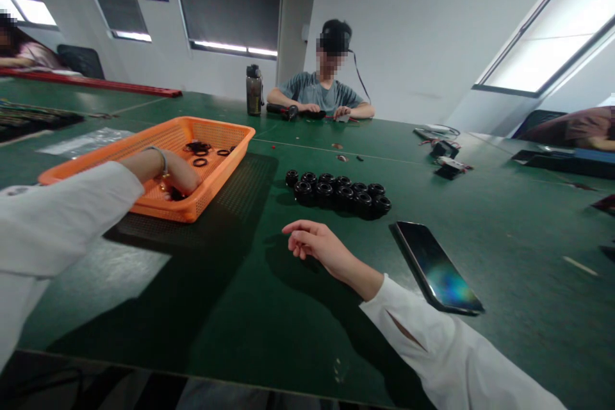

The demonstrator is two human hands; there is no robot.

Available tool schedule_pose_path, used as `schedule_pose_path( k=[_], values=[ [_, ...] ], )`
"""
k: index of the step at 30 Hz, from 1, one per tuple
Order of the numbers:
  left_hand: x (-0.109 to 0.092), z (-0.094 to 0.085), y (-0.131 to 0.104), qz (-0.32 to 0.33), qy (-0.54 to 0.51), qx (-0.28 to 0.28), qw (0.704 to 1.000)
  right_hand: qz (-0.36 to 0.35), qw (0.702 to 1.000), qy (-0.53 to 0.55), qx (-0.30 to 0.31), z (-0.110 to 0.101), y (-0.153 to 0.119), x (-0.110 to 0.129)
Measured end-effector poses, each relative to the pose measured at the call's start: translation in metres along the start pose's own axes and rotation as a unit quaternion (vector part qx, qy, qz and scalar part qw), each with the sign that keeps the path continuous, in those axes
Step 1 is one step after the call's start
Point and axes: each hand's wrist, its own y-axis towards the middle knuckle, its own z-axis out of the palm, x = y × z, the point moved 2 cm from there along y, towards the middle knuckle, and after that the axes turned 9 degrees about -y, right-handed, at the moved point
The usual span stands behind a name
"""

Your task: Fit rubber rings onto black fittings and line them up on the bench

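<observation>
The orange basket [218, 166] stood on the green desk [269, 307], on the left, its long axis running away from the person toward the far right. Some black rings [200, 162] lay on its floor at the far end. The left hand [177, 187] reached down inside the near part of the basket, forearm going over the rim; the wall hid its fingers, so I cannot tell if it was closed. The right hand [314, 245] rested on the desk, fingers loosely curled, holding nothing. A cluster of black parts [339, 192] sat just beyond it, and a phone [435, 266] lay to its right.
</observation>
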Motion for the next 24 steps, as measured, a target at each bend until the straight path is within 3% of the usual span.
schedule_pose_path(
  k=[6, 9, 12, 15, 17, 20, 24],
  values=[
    [0.005, 0.004, -0.003, -0.149, 0.093, 0.198, 0.964, -0.009, 1.000, -0.002, 0.003, 0.000, -0.001, 0.000],
    [0.001, 0.002, 0.001, -0.169, 0.127, 0.252, 0.944, -0.009, 1.000, -0.005, 0.000, 0.001, -0.001, 0.001],
    [-0.012, -0.002, 0.014, -0.126, 0.135, 0.216, 0.959, 0.000, 1.000, -0.010, -0.004, 0.002, -0.002, 0.003],
    [-0.038, -0.004, 0.020, 0.015, 0.124, 0.101, 0.987, 0.006, 1.000, -0.012, -0.009, 0.002, -0.002, 0.004],
    [-0.057, 0.000, 0.015, 0.067, 0.078, 0.071, 0.992, 0.005, 1.000, -0.008, -0.009, 0.002, -0.002, 0.004],
    [-0.084, 0.017, -0.005, 0.098, 0.010, 0.107, 0.989, -0.005, 1.000, 0.025, -0.015, 0.002, -0.003, 0.003],
    [-0.109, 0.050, -0.043, 0.207, -0.026, 0.181, 0.961, -0.055, 0.992, 0.105, -0.036, 0.000, -0.004, 0.001]
  ],
)
